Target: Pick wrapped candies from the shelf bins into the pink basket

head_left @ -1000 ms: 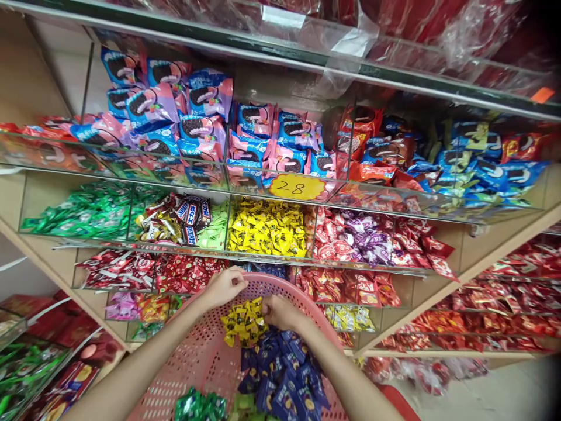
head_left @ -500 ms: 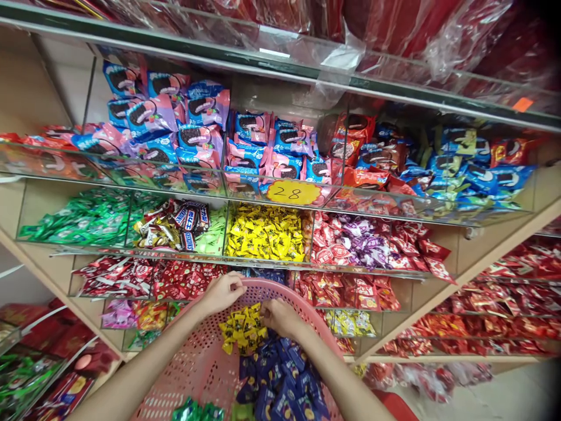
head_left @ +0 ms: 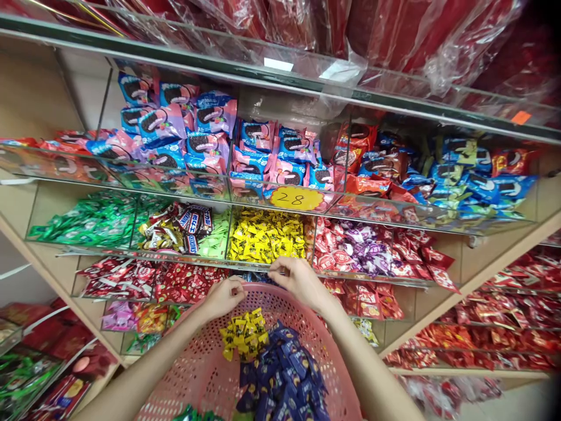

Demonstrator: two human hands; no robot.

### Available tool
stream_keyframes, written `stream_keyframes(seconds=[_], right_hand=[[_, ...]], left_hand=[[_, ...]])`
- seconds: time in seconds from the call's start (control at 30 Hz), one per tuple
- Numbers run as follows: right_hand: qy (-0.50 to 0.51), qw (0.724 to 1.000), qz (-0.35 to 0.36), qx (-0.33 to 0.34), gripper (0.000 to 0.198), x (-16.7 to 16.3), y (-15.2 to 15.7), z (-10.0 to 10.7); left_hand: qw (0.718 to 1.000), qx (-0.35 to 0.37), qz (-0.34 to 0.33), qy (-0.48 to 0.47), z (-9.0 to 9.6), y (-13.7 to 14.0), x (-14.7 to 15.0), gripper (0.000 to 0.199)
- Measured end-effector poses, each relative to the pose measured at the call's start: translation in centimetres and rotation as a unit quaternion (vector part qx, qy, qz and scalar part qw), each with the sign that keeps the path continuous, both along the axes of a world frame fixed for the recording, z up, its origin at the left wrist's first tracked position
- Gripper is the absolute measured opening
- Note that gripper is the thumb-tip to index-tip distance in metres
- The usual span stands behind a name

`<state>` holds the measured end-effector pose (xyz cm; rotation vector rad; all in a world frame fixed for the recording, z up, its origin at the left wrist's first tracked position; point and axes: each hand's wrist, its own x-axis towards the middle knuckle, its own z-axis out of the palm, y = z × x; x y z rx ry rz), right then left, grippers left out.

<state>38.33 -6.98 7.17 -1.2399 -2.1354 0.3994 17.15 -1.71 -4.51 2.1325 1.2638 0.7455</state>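
Note:
My left hand is closed over the far rim of a pink perforated basket. Inside the basket are yellow-wrapped candies, a larger heap of dark blue-purple wrapped candies and some green wrapped ones at the near edge. My right hand is above the rim, at the front lip of a shelf bin of yellow-wrapped candies. Its fingers are loosely bent and apart, with nothing visible in them.
Glass-fronted bins hold green candies, chocolate bars, and red and purple candies. Cookie packs fill the shelf above, whose glass front bears a yellow 28 label. The wooden shelf frame slants on the right.
My right hand has risen from the yellow candies in the basket to the lip of the yellow bin. My left hand stays on the rim. The view has shifted slightly.

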Motion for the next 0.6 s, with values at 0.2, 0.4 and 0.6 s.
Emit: stream_keyframes(seconds=[0.2,0.4,0.6], right_hand=[[-0.097,0.986,-0.111,0.073,0.012,-1.7,3.1,1.0],[-0.118,0.979,-0.153,0.065,0.013,-2.8,4.2,0.5],[0.093,0.988,-0.123,0.027,0.015,-1.5,5.2,0.5]], left_hand=[[1.0,0.007,0.019,0.008,-0.3,0.1,0.0,0.022],[1.0,0.019,0.014,0.016,0.1,-0.1,0.1,0.021],[1.0,0.016,0.01,0.024,0.3,-0.2,0.0,0.021]])
